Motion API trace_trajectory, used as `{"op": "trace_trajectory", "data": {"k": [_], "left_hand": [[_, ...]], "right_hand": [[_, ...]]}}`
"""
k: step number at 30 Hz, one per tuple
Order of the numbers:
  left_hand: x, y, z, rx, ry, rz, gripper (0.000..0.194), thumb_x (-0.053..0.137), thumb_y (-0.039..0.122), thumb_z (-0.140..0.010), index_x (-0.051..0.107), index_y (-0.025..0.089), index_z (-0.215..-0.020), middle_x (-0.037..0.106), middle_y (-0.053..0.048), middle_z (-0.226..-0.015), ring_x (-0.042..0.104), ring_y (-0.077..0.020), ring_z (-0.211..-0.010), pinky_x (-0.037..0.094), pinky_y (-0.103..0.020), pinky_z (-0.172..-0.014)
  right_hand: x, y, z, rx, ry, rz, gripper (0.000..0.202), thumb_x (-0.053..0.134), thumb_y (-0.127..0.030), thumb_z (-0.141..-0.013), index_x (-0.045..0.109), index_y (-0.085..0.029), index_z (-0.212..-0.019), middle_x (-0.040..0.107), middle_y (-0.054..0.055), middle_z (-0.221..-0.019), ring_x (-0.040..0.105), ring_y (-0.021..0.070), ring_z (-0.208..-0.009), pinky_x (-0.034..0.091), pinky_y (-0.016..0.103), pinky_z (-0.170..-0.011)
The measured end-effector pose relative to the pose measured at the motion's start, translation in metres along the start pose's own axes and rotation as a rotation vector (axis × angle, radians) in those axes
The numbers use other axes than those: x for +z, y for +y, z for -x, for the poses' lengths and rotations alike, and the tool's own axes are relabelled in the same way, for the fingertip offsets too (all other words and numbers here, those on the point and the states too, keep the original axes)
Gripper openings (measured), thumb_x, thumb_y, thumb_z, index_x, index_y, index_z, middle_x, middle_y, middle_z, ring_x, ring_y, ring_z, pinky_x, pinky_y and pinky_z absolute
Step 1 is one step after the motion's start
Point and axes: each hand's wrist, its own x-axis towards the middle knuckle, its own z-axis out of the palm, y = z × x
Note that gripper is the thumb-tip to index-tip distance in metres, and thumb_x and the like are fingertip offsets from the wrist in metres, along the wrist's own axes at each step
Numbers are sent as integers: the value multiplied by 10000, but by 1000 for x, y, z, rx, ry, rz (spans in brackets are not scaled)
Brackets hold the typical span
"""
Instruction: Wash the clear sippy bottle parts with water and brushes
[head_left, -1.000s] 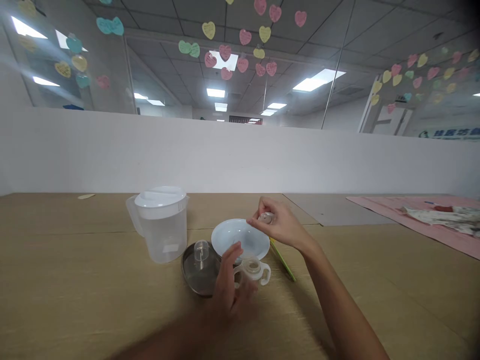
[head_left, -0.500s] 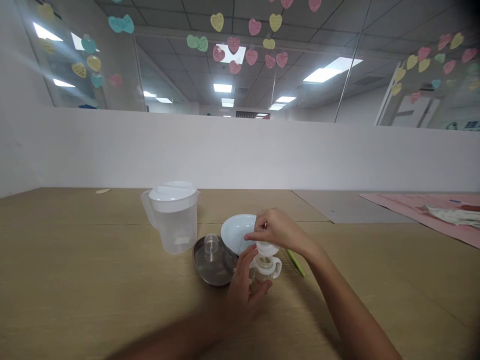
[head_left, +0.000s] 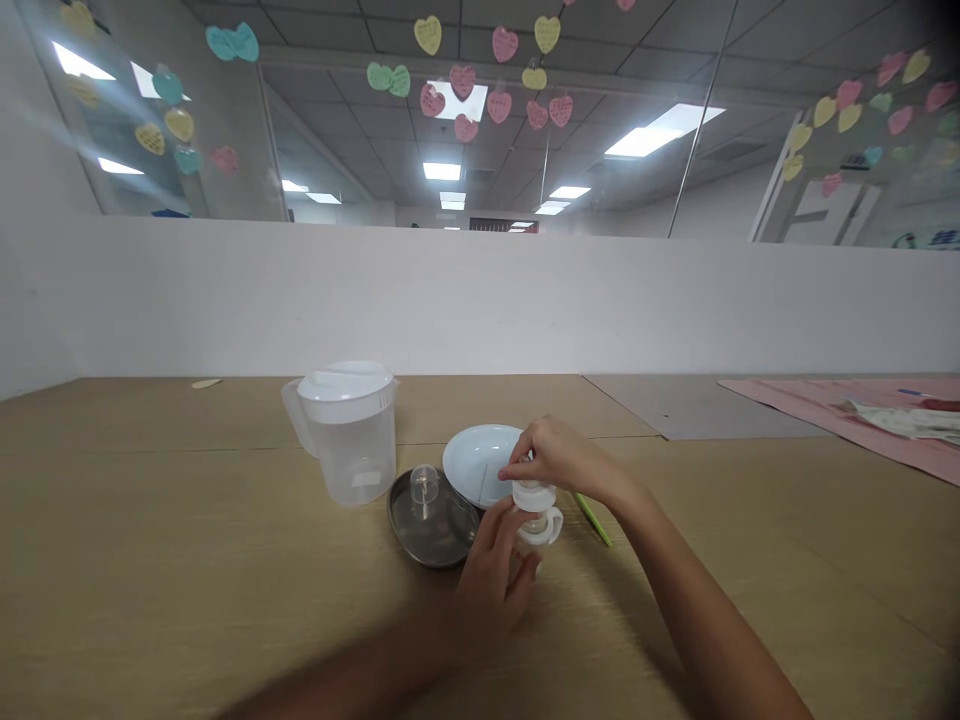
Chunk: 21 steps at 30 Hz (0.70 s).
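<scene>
Working on a brown tabletop [head_left: 225, 560], with a lidded pitcher [head_left: 354, 440] off to the left, and a pale bowl [head_left: 469, 458] and dark metal tray [head_left: 435, 549] close by. Gripping a small bottle [head_left: 535, 537] just in front of the bowl with the left hand [head_left: 491, 575], fingers and thumb curled to either side; pinching a white cap [head_left: 534, 494] from above with the right hand [head_left: 556, 456]. Seems to be seating the cap (impossible to tell if fully down). Calls next, probably, for bracing the bottle while turning or pressing. Looks upright, clear-bodied, with a white looped handle [head_left: 556, 525] showing at right.
</scene>
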Motion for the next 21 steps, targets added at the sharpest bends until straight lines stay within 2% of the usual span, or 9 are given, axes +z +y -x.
{"op": "trace_trajectory", "data": {"k": [6, 9, 13, 16, 21], "left_hand": [[-1, 4, 2, 54, -9, -178, 477, 447, 141, -801, 374, 222, -1265, 391, -125, -1274, 409, -263, -1173, 368, -446, -975], [0, 4, 4, 81, 16, -215, 463, 450, 156, -804, 377, 223, -1256, 390, -125, -1275, 398, -273, -1189, 348, -452, -986], [2, 1, 4, 108, 21, -192, 493, 471, 137, -780, 355, 199, -1256, 355, -128, -1318, 400, -264, -1191, 333, -436, -1004], [3, 0, 4, 108, 30, -149, 470, 468, 135, -780, 376, 200, -1236, 348, -124, -1324, 391, -261, -1200, 345, -423, -999], [4, -2, 5, 64, 72, -4, 371, 422, 164, -830, 351, 200, -1193, 353, -133, -1269, 462, -209, -1097, 457, -361, -880]], "right_hand": [[-5, 6, 2, -10, -37, 31, 217, 599, -343, -687, 700, -156, -649, 564, 0, -523, 423, 92, -521, 282, 221, -494], [-7, 6, 5, -22, -61, 71, 160, 600, -290, -680, 696, -163, -697, 604, 15, -602, 470, 109, -554, 310, 222, -511], [-11, 4, 9, -13, -77, 112, 179, 592, -242, -682, 677, -170, -823, 632, 27, -730, 513, 122, -614, 343, 219, -548], [-14, 1, 12, 13, -96, 114, 239, 585, -215, -682, 653, -177, -907, 635, 25, -781, 529, 124, -642, 353, 216, -565], [-14, -6, 15, 57, -144, 110, 325, 582, -194, -672, 620, -173, -994, 631, 38, -835, 538, 134, -683, 357, 215, -572]]}}
